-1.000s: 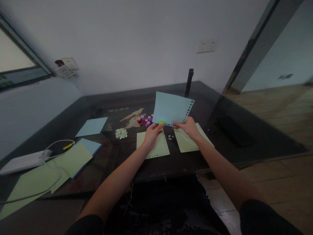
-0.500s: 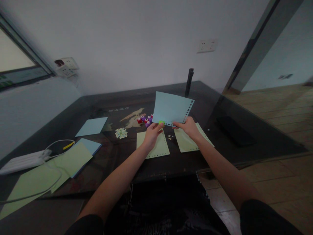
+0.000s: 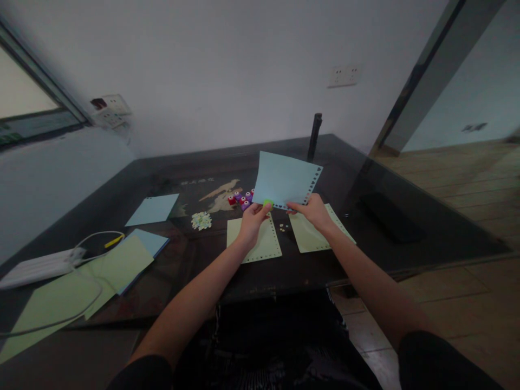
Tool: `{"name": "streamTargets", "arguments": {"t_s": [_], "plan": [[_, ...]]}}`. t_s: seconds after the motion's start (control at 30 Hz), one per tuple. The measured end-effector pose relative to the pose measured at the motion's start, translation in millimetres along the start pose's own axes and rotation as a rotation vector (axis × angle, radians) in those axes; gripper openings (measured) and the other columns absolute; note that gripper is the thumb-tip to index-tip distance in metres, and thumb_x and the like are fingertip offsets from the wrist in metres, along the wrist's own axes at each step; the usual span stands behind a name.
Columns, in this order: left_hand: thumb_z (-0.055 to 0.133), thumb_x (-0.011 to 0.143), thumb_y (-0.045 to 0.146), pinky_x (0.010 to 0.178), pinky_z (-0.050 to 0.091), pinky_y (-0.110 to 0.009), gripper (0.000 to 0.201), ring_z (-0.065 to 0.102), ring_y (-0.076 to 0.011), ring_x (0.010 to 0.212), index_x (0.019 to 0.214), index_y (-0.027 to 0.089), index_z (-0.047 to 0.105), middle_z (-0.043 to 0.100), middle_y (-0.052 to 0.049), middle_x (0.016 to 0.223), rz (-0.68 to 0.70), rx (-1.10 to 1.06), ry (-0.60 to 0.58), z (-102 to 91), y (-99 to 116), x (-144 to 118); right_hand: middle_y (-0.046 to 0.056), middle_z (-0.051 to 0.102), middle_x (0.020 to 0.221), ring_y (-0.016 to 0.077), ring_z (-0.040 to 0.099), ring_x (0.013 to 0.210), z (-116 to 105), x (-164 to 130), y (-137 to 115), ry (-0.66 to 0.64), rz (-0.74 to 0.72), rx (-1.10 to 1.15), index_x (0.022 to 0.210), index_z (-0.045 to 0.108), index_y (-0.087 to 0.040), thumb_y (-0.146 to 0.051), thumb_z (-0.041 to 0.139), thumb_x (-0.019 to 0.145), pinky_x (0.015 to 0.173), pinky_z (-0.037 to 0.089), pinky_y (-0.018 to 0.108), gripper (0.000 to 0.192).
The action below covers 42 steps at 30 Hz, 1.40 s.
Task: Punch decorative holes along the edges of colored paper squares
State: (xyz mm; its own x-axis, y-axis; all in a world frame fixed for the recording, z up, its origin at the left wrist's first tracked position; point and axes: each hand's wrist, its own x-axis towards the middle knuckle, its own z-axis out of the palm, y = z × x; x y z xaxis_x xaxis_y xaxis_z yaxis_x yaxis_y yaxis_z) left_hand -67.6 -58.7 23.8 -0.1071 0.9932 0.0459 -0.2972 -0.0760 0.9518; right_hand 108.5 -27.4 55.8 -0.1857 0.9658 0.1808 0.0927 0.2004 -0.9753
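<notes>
Above dark table [image 3: 284,265], both hands pinch blue sheet [image 3: 284,181] (left adds green punch [image 3: 268,204]).

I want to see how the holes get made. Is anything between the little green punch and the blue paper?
Nothing visible. The left hand holds the green punch right at the blue paper's lower edge, while the right hand grips that edge beside it.

A single head-worn view looks forward and down from the seated person's eye height, facing 12 o'clock across the dark desk [image 3: 333,162] toward the white wall [image 3: 227,70]. Both forearms reach in from 6 o'clock. The near desk edge lies close below; a window [image 3: 24,103] sits at 9 o'clock, wooden floor [image 3: 467,179] at 3 o'clock.
</notes>
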Motion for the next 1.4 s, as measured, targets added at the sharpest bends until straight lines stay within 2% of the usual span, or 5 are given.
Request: {"name": "streamTargets", "arguments": {"t_s": [0.43, 1.0, 1.1, 1.27, 1.4], "plan": [[0.073, 0.067, 0.04, 0.073, 0.041, -0.026, 0.031, 0.059, -0.0167, 0.087, 0.086, 0.017, 0.066, 0.067, -0.007, 0.096, 0.013, 0.014, 0.001, 1.1, 1.4, -1.3, 0.011, 0.073, 0.076, 0.0247, 0.069, 0.069, 0.1, -0.1, -0.9, -0.003, -0.019, -0.017, 0.076, 0.068, -0.012, -0.04, 0.077, 0.056, 0.064, 0.059, 0.038, 0.035], [0.073, 0.066, 0.042, 0.07, 0.04, -0.027, 0.031, 0.059, -0.0167, 0.083, 0.082, 0.017, 0.065, 0.067, -0.005, 0.089, 0.053, 0.035, 0.02, 3.0, 2.2, -1.9, 0.01, 0.072, 0.076, 0.0251, 0.069, 0.071, 1.8, -0.6, 0.5, -0.013, -0.035, 0.016, 0.076, 0.068, -0.013, -0.043, 0.078, 0.055, 0.064, 0.059, 0.037, 0.038], [0.073, 0.066, 0.041, 0.071, 0.04, -0.027, 0.03, 0.059, -0.0169, 0.082, 0.083, 0.017, 0.066, 0.067, -0.006, 0.088, 0.065, 0.029, 0.028, 2.1, 1.7, -1.0, 0.011, 0.072, 0.075, 0.0252, 0.069, 0.071, 2.4, -1.3, -0.8, -0.017, -0.03, 0.02, 0.074, 0.067, -0.012, -0.042, 0.077, 0.056, 0.064, 0.059, 0.037, 0.036], [0.073, 0.066, 0.041, 0.07, 0.04, -0.027, 0.028, 0.059, -0.0159, 0.077, 0.073, 0.016, 0.063, 0.065, -0.004, 0.079, 0.079, 0.044, 0.065, 1.1, -0.6, 0.4, 0.01, 0.072, 0.078, 0.0234, 0.069, 0.068, 3.7, -1.8, 0.4, -0.021, -0.022, 0.065, 0.077, 0.067, -0.013, -0.039, 0.077, 0.056, 0.065, 0.059, 0.037, 0.035], [0.073, 0.067, 0.04, 0.071, 0.04, -0.028, 0.027, 0.06, -0.0161, 0.077, 0.075, 0.016, 0.064, 0.066, -0.005, 0.079, 0.088, 0.039, 0.071, 1.4, -2.2, 1.1, 0.008, 0.073, 0.081, 0.0209, 0.069, 0.066, 4.3, -1.5, 3.0, -0.019, -0.021, 0.088, 0.081, 0.067, -0.013, -0.035, 0.077, 0.057, 0.065, 0.06, 0.036, 0.034]]}}
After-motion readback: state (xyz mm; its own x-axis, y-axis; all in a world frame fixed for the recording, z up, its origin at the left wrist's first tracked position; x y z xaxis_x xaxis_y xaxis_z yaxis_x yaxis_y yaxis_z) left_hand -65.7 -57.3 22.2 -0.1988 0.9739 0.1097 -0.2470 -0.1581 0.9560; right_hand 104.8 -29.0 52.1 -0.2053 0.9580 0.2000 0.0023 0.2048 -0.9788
